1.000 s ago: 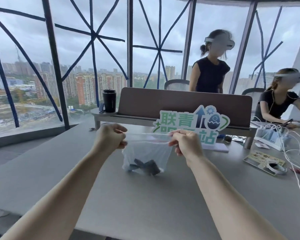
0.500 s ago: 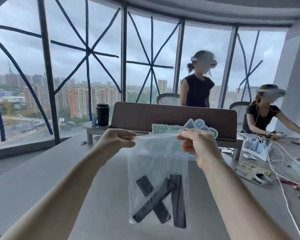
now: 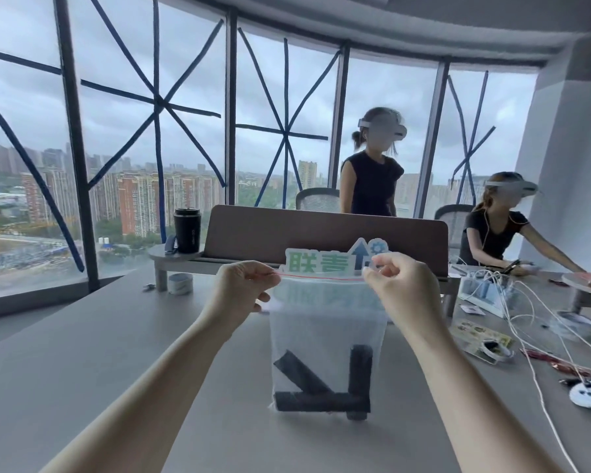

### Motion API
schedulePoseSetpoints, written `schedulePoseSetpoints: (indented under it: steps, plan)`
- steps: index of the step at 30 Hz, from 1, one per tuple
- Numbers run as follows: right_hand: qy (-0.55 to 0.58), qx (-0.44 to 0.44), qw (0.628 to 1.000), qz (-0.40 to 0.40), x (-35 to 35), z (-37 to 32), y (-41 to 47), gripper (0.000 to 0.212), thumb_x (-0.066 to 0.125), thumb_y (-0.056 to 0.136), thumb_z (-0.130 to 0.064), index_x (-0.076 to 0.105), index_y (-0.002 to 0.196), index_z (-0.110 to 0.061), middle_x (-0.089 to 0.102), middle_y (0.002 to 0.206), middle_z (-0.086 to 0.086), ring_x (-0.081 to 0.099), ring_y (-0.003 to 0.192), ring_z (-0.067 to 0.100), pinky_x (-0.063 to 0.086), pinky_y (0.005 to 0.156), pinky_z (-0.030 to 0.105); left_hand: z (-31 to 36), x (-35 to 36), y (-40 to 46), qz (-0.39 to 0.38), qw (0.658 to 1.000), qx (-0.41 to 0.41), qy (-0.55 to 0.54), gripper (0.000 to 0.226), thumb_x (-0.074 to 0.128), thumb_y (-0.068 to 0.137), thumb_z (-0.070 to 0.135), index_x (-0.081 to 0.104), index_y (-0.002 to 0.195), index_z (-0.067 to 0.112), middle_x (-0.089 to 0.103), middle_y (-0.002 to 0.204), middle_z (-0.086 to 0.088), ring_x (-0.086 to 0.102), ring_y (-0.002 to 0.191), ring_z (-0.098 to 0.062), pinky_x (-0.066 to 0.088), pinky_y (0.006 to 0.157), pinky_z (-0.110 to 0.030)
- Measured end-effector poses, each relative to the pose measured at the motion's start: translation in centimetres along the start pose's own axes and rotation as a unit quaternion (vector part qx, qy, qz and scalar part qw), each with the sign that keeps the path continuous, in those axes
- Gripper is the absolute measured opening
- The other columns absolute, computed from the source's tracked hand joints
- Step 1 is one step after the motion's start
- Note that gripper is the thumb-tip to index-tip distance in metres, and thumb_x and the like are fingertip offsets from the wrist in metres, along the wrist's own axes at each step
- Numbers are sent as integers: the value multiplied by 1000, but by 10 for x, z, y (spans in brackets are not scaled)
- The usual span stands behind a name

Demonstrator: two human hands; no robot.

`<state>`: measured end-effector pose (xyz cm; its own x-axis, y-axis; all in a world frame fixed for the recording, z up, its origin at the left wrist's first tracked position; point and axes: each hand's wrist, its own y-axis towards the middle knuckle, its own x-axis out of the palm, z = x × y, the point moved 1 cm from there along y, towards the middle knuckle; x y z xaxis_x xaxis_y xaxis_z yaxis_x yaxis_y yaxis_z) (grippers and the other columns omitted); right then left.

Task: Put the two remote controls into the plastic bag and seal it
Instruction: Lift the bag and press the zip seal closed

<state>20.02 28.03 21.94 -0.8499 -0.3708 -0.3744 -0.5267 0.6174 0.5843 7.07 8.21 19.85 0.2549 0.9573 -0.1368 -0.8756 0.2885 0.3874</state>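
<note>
Plastic bag (image 3: pixel 325 322) hung upright below fingertips, above grey table (image 3: pixel 65 353). Dark remote controls (image 3: pixel 321 394) lay crossed at bag bottom, well under fingers. Left hand (image 3: pixel 244 288) pinched red zip strip's left end; right hand (image 3: pixel 401 288) pinched right end. Green sign (image 3: pixel 321 262) stood just behind fingers.

Single head-worn view, facing forward, slightly down, close over table (image 3: pixel 82 353)
</note>
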Motion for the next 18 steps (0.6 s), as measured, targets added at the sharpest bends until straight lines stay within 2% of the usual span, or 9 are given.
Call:
schedulePoseSetpoints:
  steps: [1, 3, 5, 8, 10, 18]
  plan:
    - [-54, -62, 997, -4, 4, -6, -5, 22, 72, 81, -25, 73, 102, -17, 62, 81, -3, 58, 75, 16, 46, 71, 29, 3, 6, -2, -11, 1000, 3, 1, 3, 69, 79, 10, 71, 78, 12, 66, 65, 1, 56, 47, -9, 43, 39, -17]
    - [-96, -149, 982, -65, 16, -18, -15, 31, 73, 81, -30, 72, 110, -22, 59, 95, -5, 53, 90, 14, 44, 81, 31, 7, 16, -4, -24, 1000, 14, 11, 3, 68, 79, 9, 71, 78, 11, 66, 67, -2, 56, 44, -6, 44, 38, -17]
    - [-122, -167, 971, -116, 29, -26, -19, 29, 72, 82, -34, 73, 110, -24, 66, 105, -5, 56, 102, 16, 45, 91, 35, 11, 21, -4, -35, 999, 28, 24, 5, 69, 78, 11, 71, 74, 11, 66, 66, -3, 57, 45, -7, 45, 40, -19]
    - [-124, -129, 974, -135, 34, -33, -14, 13, 70, 82, -36, 77, 89, -27, 77, 90, -6, 67, 91, 18, 53, 84, 35, 16, 20, -4, -45, 998, 33, 27, 6, 71, 76, 12, 73, 70, 14, 66, 61, -1, 59, 48, -10, 47, 43, -23]
    - [-117, -108, 975, -153, 34, -35, -9, 11, 71, 81, -35, 77, 83, -27, 77, 83, -7, 69, 85, 17, 56, 78, 34, 18, 17, -5, -51, 998, 24, 19, 8, 72, 76, 11, 73, 70, 17, 66, 59, 2, 61, 49, -9, 48, 43, -23]
    - [-119, -128, 967, -183, 37, -43, -3, 16, 70, 83, -40, 76, 86, -25, 74, 82, -8, 67, 82, 13, 55, 75, 34, 24, 16, -10, -60, 998, 12, 2, 6, 67, 80, 8, 71, 75, 7, 69, 66, 0, 57, 47, -10, 48, 42, -22]
